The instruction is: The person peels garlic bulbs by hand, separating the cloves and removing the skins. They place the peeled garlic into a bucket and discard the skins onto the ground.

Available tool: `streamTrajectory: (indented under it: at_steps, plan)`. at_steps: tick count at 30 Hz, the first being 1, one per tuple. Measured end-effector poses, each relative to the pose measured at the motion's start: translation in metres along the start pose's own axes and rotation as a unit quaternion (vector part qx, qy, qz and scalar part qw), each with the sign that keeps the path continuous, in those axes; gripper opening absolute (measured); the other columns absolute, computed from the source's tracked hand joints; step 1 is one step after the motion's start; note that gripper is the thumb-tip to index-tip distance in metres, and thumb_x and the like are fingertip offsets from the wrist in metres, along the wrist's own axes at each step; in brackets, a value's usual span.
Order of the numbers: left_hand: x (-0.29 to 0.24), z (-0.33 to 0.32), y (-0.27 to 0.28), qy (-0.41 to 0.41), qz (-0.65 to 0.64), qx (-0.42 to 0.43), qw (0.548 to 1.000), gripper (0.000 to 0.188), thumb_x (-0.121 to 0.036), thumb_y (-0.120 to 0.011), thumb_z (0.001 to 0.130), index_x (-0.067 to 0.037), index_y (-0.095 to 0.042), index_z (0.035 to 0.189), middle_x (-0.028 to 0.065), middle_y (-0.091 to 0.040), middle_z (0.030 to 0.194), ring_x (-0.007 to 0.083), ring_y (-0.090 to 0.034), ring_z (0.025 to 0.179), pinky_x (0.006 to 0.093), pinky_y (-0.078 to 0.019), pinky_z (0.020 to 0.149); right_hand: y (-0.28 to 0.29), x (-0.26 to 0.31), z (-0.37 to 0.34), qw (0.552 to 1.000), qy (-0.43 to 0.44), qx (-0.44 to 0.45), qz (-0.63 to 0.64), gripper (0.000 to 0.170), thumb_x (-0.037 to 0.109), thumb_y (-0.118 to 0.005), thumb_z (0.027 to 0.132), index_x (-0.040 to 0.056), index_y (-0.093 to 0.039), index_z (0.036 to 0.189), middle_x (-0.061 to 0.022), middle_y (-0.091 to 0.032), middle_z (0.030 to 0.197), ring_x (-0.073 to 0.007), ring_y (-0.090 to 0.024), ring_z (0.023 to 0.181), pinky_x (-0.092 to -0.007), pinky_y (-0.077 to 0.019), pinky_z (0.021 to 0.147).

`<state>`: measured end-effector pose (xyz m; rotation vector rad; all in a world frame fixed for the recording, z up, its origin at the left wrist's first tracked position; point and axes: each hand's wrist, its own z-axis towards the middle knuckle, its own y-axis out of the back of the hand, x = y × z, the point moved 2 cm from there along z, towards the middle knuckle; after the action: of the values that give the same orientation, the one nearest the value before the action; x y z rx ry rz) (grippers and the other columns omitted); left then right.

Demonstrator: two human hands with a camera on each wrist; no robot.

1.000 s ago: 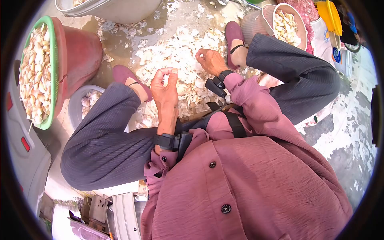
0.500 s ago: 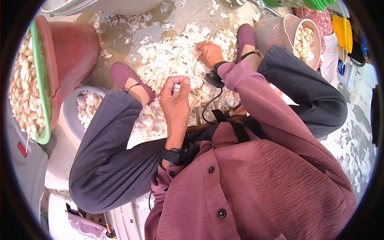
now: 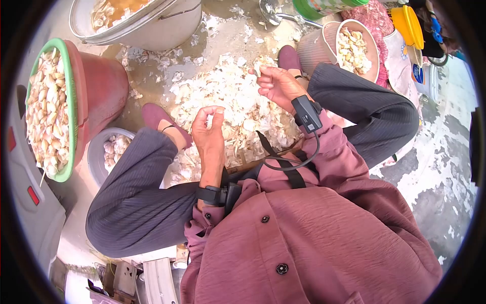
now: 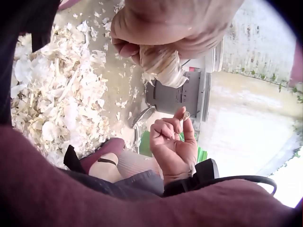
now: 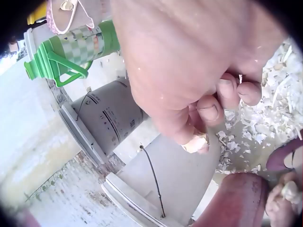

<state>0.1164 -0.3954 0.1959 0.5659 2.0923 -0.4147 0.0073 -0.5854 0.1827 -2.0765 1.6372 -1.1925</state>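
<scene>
My left hand (image 3: 208, 139) is raised over a heap of garlic skins (image 3: 228, 91) between my feet. Its curled fingers grip a garlic bulb (image 4: 163, 66), partly peeled, with loose papery skin at its end; the head view mostly hides the bulb behind the hand. To the right and a bit farther forward, my right hand (image 3: 278, 86) pinches a small garlic clove (image 5: 196, 143) between thumb and forefinger. Its other fingers curl in toward the palm. The two hands are apart.
At left, a green basket (image 3: 71, 116) of cloves sits on a red bucket (image 3: 104, 78). A grey basin (image 3: 96, 154) with garlic bulbs is by my left knee. A pale bucket (image 3: 314, 48) with peeled cloves stands beyond my right foot. A large whitish bucket (image 3: 172, 28) stands ahead.
My right hand has risen from low over the skins and turned, with a clove pinched at its fingertips. The left hand keeps its hold in nearly the same place.
</scene>
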Motion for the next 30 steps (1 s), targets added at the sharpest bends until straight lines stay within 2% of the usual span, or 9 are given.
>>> streamTrajectory:
  at_steps: [4, 7, 12, 15, 18, 23, 25, 27, 30]
  plan:
    - [0.003, -0.001, 0.003, -0.02, -0.02, 0.015, 0.999, 0.007, -0.01, -0.067, 0.089, -0.004, -0.063, 0.088, -0.0016, -0.059, 0.085, 0.0073, -0.048, 0.082, 0.0244, -0.0391, 0.077, -0.004, 0.039, -0.047, 0.981, 0.139, 0.033, 0.128, 0.028, 0.021, -0.061, 0.093, -0.0027, -0.06, 0.11, 0.0068, -0.039, 0.07, -0.0044, -0.035, 0.063, -0.0206, -0.0334, 0.06]
    - [0.008, 0.0, 0.005, -0.03, -0.053, 0.036, 0.997, 0.009, -0.013, -0.067, 0.09, -0.005, -0.065, 0.092, -0.002, -0.06, 0.084, 0.0059, -0.05, 0.077, 0.022, -0.0398, 0.075, 0.009, 0.081, -0.08, 0.88, 0.328, 0.129, 0.317, 0.04, 0.04, -0.064, 0.091, 0.0031, -0.064, 0.105, 0.0025, -0.038, 0.064, -0.0109, -0.035, 0.063, -0.0257, -0.0324, 0.062]
    - [0.001, -0.004, -0.002, -0.03, -0.046, 0.05, 0.997, 0.008, -0.009, -0.067, 0.09, -0.004, -0.062, 0.091, -0.0017, -0.058, 0.082, 0.0059, -0.048, 0.076, 0.0211, -0.0387, 0.07, -0.002, 0.045, -0.084, 0.953, 0.2, 0.009, 0.227, 0.059, 0.056, -0.045, 0.097, 0.0003, -0.063, 0.101, 0.0051, -0.035, 0.063, -0.008, -0.032, 0.057, -0.0236, -0.0317, 0.056]
    - [-0.014, -0.015, -0.007, -0.073, 0.011, 0.084, 0.994, 0.01, -0.007, -0.067, 0.088, -0.002, -0.061, 0.094, -0.0002, -0.058, 0.086, 0.0077, -0.05, 0.078, 0.0219, -0.0405, 0.073, -0.037, -0.011, -0.071, 0.972, 0.11, -0.076, -0.192, 0.047, 0.046, -0.042, 0.101, 0.0026, -0.06, 0.1, 0.0068, -0.038, 0.069, -0.0051, -0.033, 0.062, -0.0223, -0.0306, 0.056]
    - [-0.019, -0.024, -0.015, -0.138, 0.028, 0.108, 0.984, 0.015, -0.003, -0.067, 0.084, -0.004, -0.056, 0.093, 0.0038, -0.059, 0.089, 0.0117, -0.053, 0.083, 0.0272, -0.0417, 0.082, -0.047, -0.053, -0.055, 0.977, 0.007, 0.049, -0.208, 0.048, 0.053, -0.045, 0.097, 0.009, -0.059, 0.11, -0.0006, -0.046, 0.099, -0.0122, -0.048, 0.09, -0.0284, -0.0456, 0.074]
    - [0.005, -0.011, 0.0, -0.18, 0.112, 0.102, 0.972, 0.016, -0.001, -0.07, 0.08, -0.003, -0.054, 0.084, 0.0067, -0.057, 0.086, 0.0168, -0.054, 0.084, 0.0337, -0.0428, 0.085, -0.011, -0.089, -0.02, 0.907, 0.133, 0.107, -0.385, 0.049, 0.044, -0.056, 0.091, 0.0126, -0.05, 0.128, -0.0062, -0.049, 0.117, -0.0198, -0.049, 0.102, -0.0341, -0.0447, 0.087]
    - [0.001, -0.009, -0.009, -0.165, 0.128, 0.109, 0.972, 0.016, -0.002, -0.07, 0.079, -0.003, -0.055, 0.082, 0.0073, -0.056, 0.086, 0.0176, -0.054, 0.084, 0.0342, -0.0428, 0.085, -0.012, -0.101, -0.015, 0.971, 0.096, 0.057, -0.213, 0.094, 0.003, -0.078, 0.067, 0.0069, -0.028, 0.146, -0.0138, -0.051, 0.123, -0.0341, -0.049, 0.114, -0.0424, -0.0392, 0.104]
    - [-0.011, -0.016, -0.013, -0.249, 0.224, 0.069, 0.94, 0.013, -0.003, -0.071, 0.078, -0.003, -0.058, 0.079, 0.0083, -0.058, 0.09, 0.0179, -0.054, 0.085, 0.0331, -0.0425, 0.085, -0.012, -0.108, -0.012, 0.989, 0.082, 0.012, -0.124, 0.063, 0.018, -0.073, 0.081, 0.0036, -0.043, 0.134, -0.0115, -0.053, 0.113, -0.0243, -0.051, 0.106, -0.0366, -0.047, 0.091]
    - [0.001, -0.005, -0.01, -0.175, 0.137, 0.051, 0.974, 0.01, -0.004, -0.068, 0.083, -0.002, -0.06, 0.089, 0.0075, -0.058, 0.091, 0.0184, -0.054, 0.089, 0.033, -0.042, 0.088, -0.018, -0.101, -0.012, 0.997, -0.001, -0.023, -0.072, 0.039, 0.038, -0.061, 0.092, 0.005, -0.058, 0.112, -0.0053, -0.053, 0.09, -0.0128, -0.052, 0.081, -0.0269, -0.0464, 0.067]
